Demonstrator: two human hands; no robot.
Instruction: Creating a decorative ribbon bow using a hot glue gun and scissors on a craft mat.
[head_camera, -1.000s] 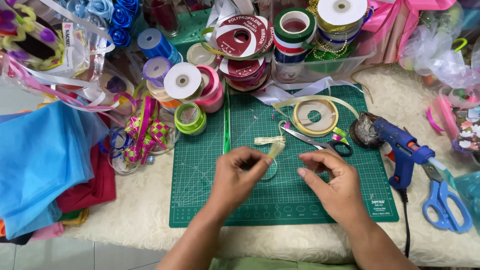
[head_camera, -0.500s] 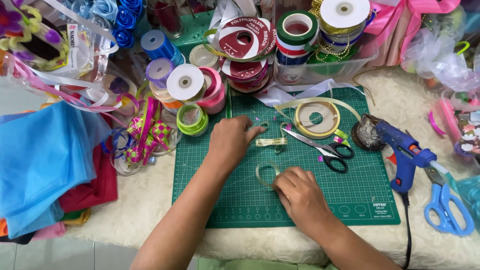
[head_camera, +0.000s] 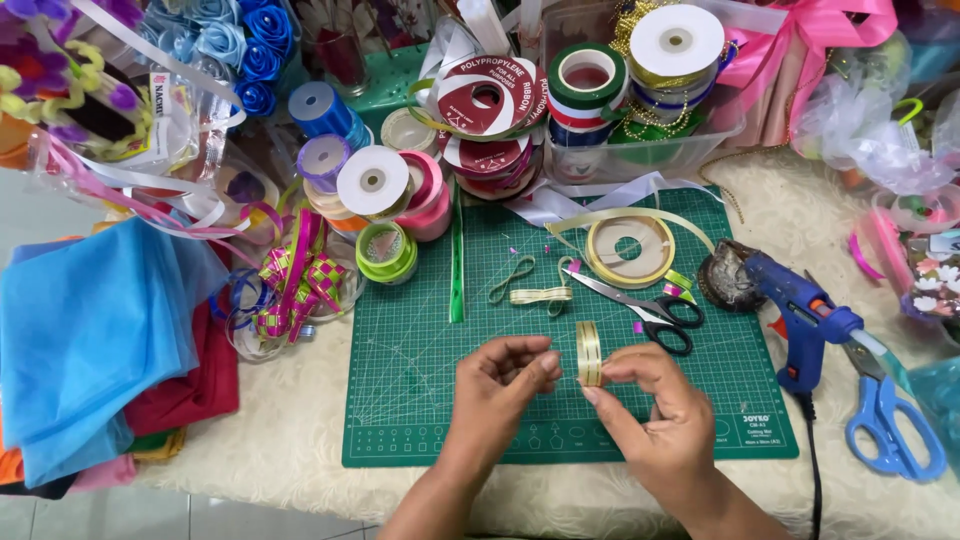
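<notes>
My right hand (head_camera: 650, 420) pinches a small pale yellow-green ribbon loop (head_camera: 589, 352), held upright above the green cutting mat (head_camera: 420, 420). Just left of the loop, my left hand (head_camera: 505, 385) has its fingertips curled toward it; whether they touch the ribbon I cannot tell. Two more ribbon pieces lie on the mat farther back: a looped one (head_camera: 511, 278) and a flat folded one (head_camera: 541, 296). Black-handled scissors (head_camera: 650, 312) lie behind my right hand, next to a pale yellow ribbon roll (head_camera: 630, 252).
A blue glue gun (head_camera: 800, 315) and blue scissors (head_camera: 885, 425) lie at the right. Several ribbon spools (head_camera: 385, 185) crowd the back of the mat, with a clear tub (head_camera: 640, 150) of rolls. Blue fabric (head_camera: 90, 330) and woven ribbon pieces (head_camera: 295, 285) sit left.
My left hand came back from the far ribbon pieces toward me. My right hand lifted a ribbon loop off the mat, and both hands now meet around it.
</notes>
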